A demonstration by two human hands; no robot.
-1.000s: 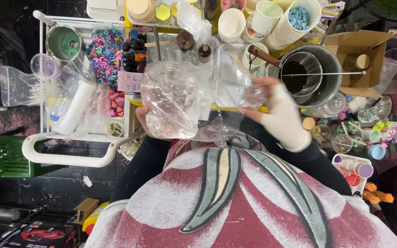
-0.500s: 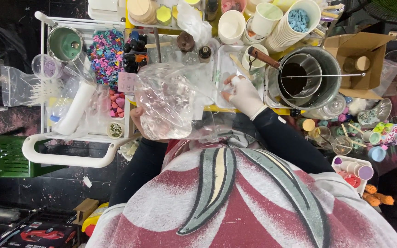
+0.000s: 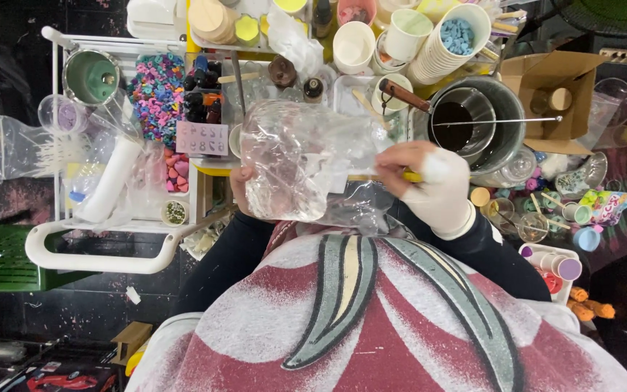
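Observation:
My left hand (image 3: 239, 183) is mostly hidden behind a crumpled clear plastic bag (image 3: 292, 160), which it holds up over the worktable in front of my chest. My right hand (image 3: 429, 181), wrapped in white across the palm and wrist, sits just right of the bag with its fingers closed on a thin yellow stick (image 3: 409, 176). The stick's tip points toward the bag's right edge. Whether anything is inside the bag cannot be made out.
A metal pot (image 3: 473, 120) of dark liquid with a rod across it stands beyond my right hand. Stacked paper cups (image 3: 440, 47) and an open cardboard box (image 3: 553, 80) are behind it. A white cart (image 3: 103, 254) at left holds coloured pieces (image 3: 157, 87) and a green cup (image 3: 92, 76). Small jars (image 3: 567, 218) crowd the right.
My right hand went left and up to the bag's top edge, then came back down and right, now gripping the yellow stick. The bag stays held at about the same spot.

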